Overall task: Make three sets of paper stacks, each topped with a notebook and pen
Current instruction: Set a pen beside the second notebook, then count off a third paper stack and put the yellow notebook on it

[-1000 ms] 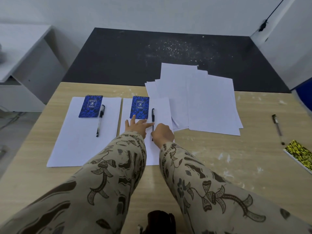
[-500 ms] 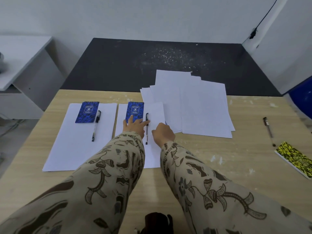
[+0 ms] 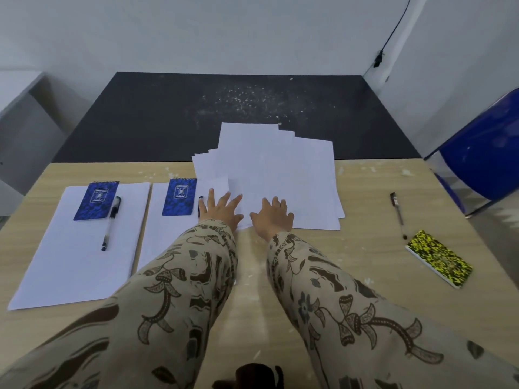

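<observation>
Fingers (image 3: 224,199) of both hands spreading wide, holding nothing, pressing loose paper pile (image 3: 280,175) at table's (image 3: 365,248) far edge, mid-width. Third stack starting. Next: squaring sheets, then fetching black pen (image 3: 398,214) and yellow notebook (image 3: 439,258) lying near right edge.

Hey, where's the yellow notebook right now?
The yellow notebook lies on the table near its right edge, just below the spare pen, apart from the loose papers.
</observation>
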